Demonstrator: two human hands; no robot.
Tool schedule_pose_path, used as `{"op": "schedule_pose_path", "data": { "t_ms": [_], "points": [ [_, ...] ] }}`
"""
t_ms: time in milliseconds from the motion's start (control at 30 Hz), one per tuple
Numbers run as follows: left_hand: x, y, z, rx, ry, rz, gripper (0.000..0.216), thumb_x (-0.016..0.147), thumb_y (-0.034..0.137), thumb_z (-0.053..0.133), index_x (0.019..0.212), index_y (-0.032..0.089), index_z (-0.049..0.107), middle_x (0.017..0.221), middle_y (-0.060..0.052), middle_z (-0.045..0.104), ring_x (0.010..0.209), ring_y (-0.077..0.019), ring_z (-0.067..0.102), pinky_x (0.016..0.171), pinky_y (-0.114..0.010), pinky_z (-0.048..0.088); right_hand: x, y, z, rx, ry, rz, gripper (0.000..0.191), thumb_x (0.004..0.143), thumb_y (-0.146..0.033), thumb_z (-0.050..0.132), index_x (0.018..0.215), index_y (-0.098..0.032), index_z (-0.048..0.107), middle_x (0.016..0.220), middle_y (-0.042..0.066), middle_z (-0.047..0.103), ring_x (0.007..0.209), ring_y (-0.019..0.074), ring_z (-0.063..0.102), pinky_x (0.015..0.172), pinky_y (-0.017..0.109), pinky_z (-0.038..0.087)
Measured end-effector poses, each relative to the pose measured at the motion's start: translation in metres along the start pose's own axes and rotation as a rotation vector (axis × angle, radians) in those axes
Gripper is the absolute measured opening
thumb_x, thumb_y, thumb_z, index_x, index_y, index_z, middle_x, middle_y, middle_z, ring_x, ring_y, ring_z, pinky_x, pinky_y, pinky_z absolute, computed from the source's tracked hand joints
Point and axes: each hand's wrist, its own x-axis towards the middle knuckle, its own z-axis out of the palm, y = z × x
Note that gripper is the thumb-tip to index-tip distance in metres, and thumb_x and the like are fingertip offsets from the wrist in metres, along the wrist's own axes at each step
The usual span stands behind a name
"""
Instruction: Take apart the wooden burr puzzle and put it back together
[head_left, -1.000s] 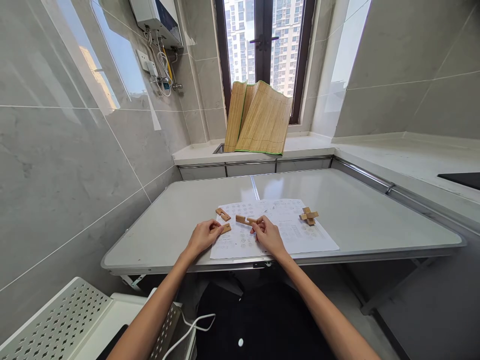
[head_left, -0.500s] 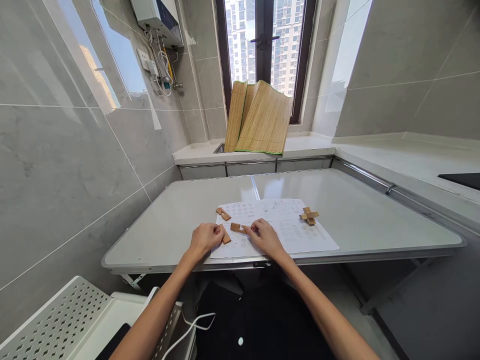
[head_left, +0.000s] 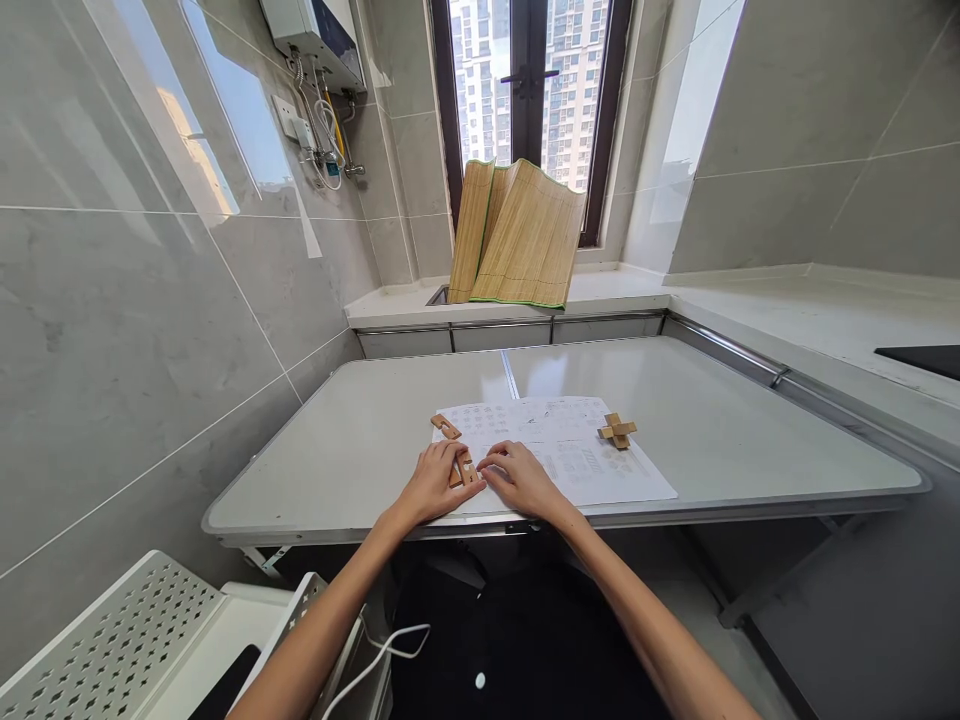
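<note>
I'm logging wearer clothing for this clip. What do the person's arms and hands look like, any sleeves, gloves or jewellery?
Both forearms are bare with no sleeves in view. The left hand and right hand wear no gloves; no rings, watch or bands show. Dark clothing covers the lap.

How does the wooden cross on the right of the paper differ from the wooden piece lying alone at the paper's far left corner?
The wooden cross is several bars locked together; the loose piece is a single notched bar. The cross stands up off the paper sheet, while the loose piece lies flat. Both are light brown wood, and no hand touches either.
</note>
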Motion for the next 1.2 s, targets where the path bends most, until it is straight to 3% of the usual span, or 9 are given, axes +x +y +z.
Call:
{"op": "schedule_pose_path", "data": {
  "t_ms": [200, 467, 700, 867, 1033, 1200],
  "points": [
    [-0.006, -0.020, -0.005, 0.057, 0.042, -0.059, 0.062, 0.082, 0.064, 0.071, 0.126, 0.023, 0.059, 0.125, -0.011, 0.061, 0.118, -0.0324, 0.056, 0.105, -0.049, 0.044, 0.001, -0.002, -0.001, 0.065, 0.007, 0.060, 0.012, 0.096, -0.024, 0.063, 0.099, -0.023, 0.074, 0.110, 0.007, 0.067, 0.108, 0.0242, 0.060, 0.096, 0.039, 0.046],
    [0.012, -0.060, 0.010, 0.176, 0.187, -0.333, 0.087, 0.076, 0.072, 0.070, 0.140, 0.017, 0.050, 0.128, -0.018, 0.052, 0.124, -0.0398, 0.047, 0.108, -0.056, 0.039, 0.002, 0.000, -0.001, 0.099, 0.019, 0.111, 0.012, 0.096, -0.024, 0.060, 0.095, -0.023, 0.072, 0.107, 0.006, 0.068, 0.104, 0.0225, 0.061, 0.093, 0.036, 0.046],
    [0.040, -0.081, 0.018, 0.019, 0.179, -0.212, 0.074, 0.084, 0.057, 0.070, 0.143, 0.021, 0.043, 0.135, -0.015, 0.048, 0.131, -0.0335, 0.046, 0.114, -0.052, 0.038, 0.002, 0.001, 0.000, 0.120, 0.028, 0.123, 0.012, 0.095, -0.023, 0.059, 0.094, -0.022, 0.071, 0.103, 0.006, 0.069, 0.100, 0.0215, 0.061, 0.088, 0.033, 0.045],
    [0.053, -0.081, 0.016, 0.002, 0.146, -0.185, 0.081, 0.085, 0.061, 0.068, 0.145, 0.017, 0.037, 0.144, -0.020, 0.040, 0.140, -0.0360, 0.040, 0.118, -0.054, 0.033, 0.003, 0.002, -0.002, 0.121, 0.023, 0.130, 0.012, 0.094, -0.022, 0.058, 0.093, -0.021, 0.070, 0.099, 0.005, 0.069, 0.097, 0.0212, 0.061, 0.086, 0.033, 0.046],
    [0.030, -0.075, 0.004, -0.003, 0.190, -0.233, 0.072, 0.092, 0.062, 0.057, 0.145, 0.018, 0.036, 0.150, -0.019, 0.037, 0.146, -0.0357, 0.032, 0.120, -0.055, 0.029, 0.003, -0.001, -0.004, 0.130, 0.041, 0.136, 0.014, 0.094, -0.023, 0.056, 0.092, -0.021, 0.070, 0.097, 0.006, 0.069, 0.094, 0.0213, 0.062, 0.081, 0.032, 0.047],
    [-0.014, -0.076, -0.023, 0.041, 0.214, -0.382, 0.058, 0.092, 0.060, 0.055, 0.129, 0.016, 0.049, 0.130, -0.016, 0.051, 0.126, -0.0322, 0.049, 0.110, -0.052, 0.042, 0.004, -0.004, -0.005, 0.129, 0.035, 0.155, 0.016, 0.095, -0.025, 0.055, 0.092, -0.021, 0.070, 0.097, 0.006, 0.070, 0.092, 0.0212, 0.062, 0.079, 0.033, 0.046]
  ]
}}
